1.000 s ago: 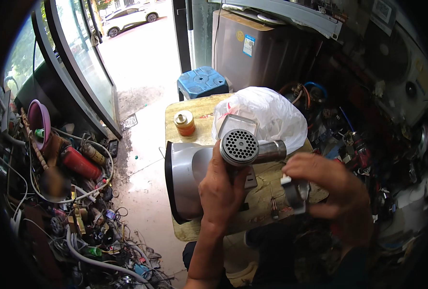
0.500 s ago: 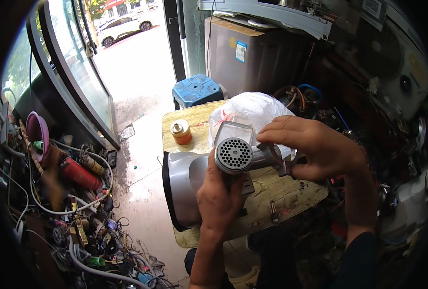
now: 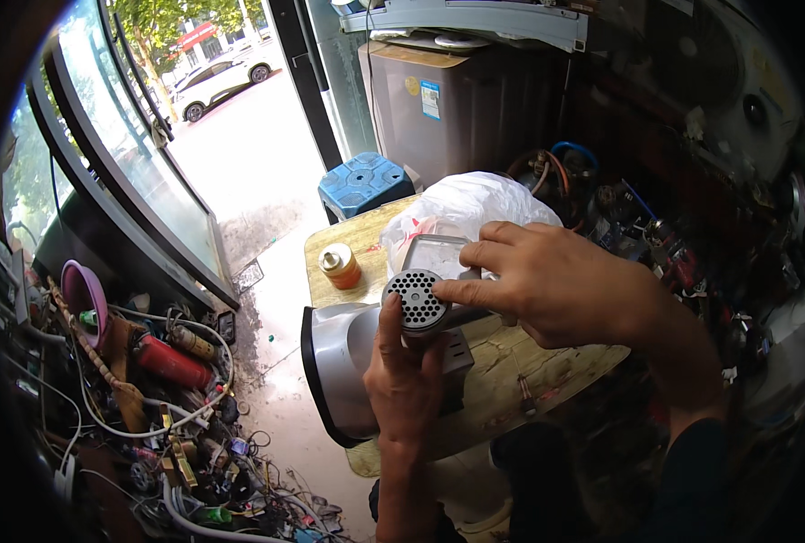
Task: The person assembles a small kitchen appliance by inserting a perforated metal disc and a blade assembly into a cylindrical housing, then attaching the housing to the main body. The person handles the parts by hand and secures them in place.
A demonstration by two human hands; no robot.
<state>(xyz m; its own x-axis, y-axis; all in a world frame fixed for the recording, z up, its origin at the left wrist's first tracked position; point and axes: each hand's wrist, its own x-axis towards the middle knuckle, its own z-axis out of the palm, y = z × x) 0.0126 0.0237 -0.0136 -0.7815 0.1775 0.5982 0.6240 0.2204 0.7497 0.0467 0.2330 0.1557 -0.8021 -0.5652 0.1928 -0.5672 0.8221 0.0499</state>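
Note:
A silver-grey meat grinder body (image 3: 346, 348) with a black base lies on its side on the small wooden table. Its metal grinder head ends in a round perforated plate (image 3: 416, 299), which faces up toward me. My left hand (image 3: 400, 380) is closed around the head from below, its thumb against the plate's near rim. My right hand (image 3: 556, 285) curls over the side tube of the head, which is mostly hidden under it. One of its fingers touches the plate's right edge. Beyond them stands a clear rectangular tray (image 3: 438, 251) against a white plastic bag (image 3: 484, 204).
A small jar of orange liquid (image 3: 339, 266) stands on the table (image 3: 497, 385). Behind is a blue stool (image 3: 364, 184) near a grey washing machine (image 3: 461, 109). Cables, a red cylinder (image 3: 174, 362) and a purple basin (image 3: 85, 303) clutter the left floor. More parts crowd the right.
My right hand has shifted left from the end of the side tube to the plate's edge. The head has moved slightly left and down in view; my left hand keeps its hold.

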